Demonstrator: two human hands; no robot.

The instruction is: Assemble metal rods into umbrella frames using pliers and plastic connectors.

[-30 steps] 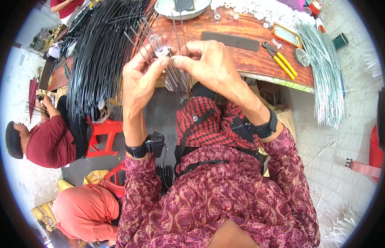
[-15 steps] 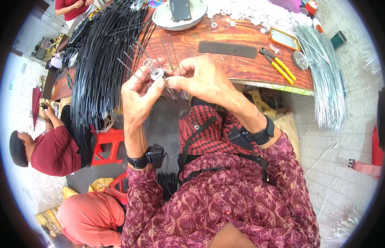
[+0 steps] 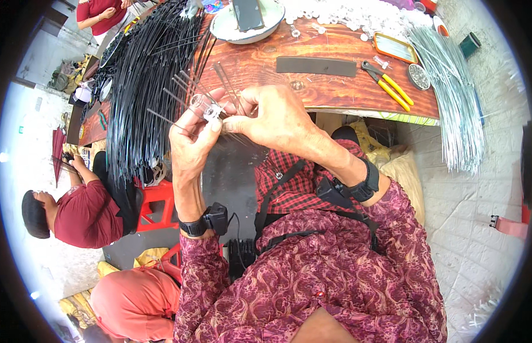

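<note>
My left hand [image 3: 190,139] is closed around a small clear plastic fitting [image 3: 211,112], held above the near edge of the table. Thin dark wires [image 3: 176,98] fan out from the fingers of this hand, and several pass close to the fitting. From the right, my right hand [image 3: 286,117] meets it, thumb and forefinger pinched together beside the fitting. Other thin wires [image 3: 225,77] stand up by the right fingers. Exactly what the right fingertips grip is hidden, though they seem to be on a wire.
Bundled black wires [image 3: 154,86] hang over the table edge at left, pale wires [image 3: 457,108] at right. A dark flat strip [image 3: 316,66], yellow-handled pliers [image 3: 394,91], an enamel basin [image 3: 248,35] and white plastic pieces [image 3: 346,17] lie on the wooden table [image 3: 254,63]. Other people sit at left.
Both hands have come slightly lower and nearer to me with the fitting. The wires tilt a little differently, and the whole view has shifted slightly.
</note>
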